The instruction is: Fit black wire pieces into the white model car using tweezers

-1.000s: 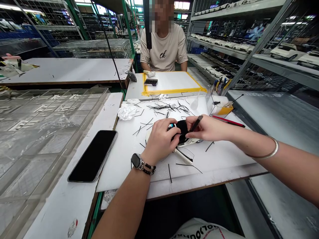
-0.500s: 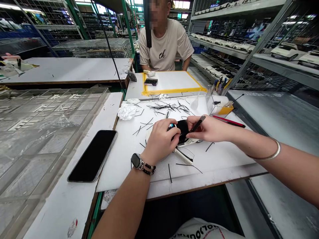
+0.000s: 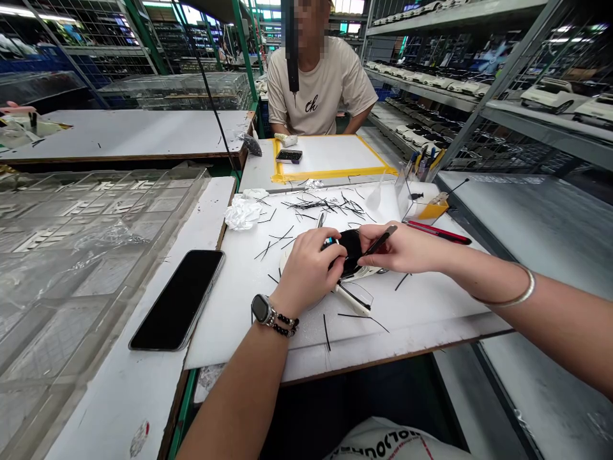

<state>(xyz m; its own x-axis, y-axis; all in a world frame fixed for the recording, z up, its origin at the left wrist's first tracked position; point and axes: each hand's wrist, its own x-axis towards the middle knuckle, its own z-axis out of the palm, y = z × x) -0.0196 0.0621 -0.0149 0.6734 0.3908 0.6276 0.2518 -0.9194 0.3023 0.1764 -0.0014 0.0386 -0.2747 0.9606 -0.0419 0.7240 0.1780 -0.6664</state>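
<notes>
My left hand (image 3: 309, 268) is curled over a small white model car (image 3: 357, 271) with a black top, pressing it down on the white foam board (image 3: 421, 303). Its wrist carries a watch and a bead bracelet. My right hand (image 3: 400, 246) meets it from the right, fingers closed on a dark slim tool (image 3: 380, 239) whose tip rests at the car's black part. A loose white car piece with a clear pane (image 3: 357, 297) lies just below the hands. Thin black strips (image 3: 325, 206) are scattered over the board.
A black phone (image 3: 179, 300) lies left of the board. Crumpled white tissue (image 3: 244, 214) sits at the board's far left. A clear pen holder (image 3: 421, 191) and a red pen (image 3: 438, 233) are at the right. A seated person (image 3: 318, 86) faces me. Shelves with model cars line the right.
The view shifted slightly downward and the person opposite moved an arm outward. My hands stay on the model car almost unmoved.
</notes>
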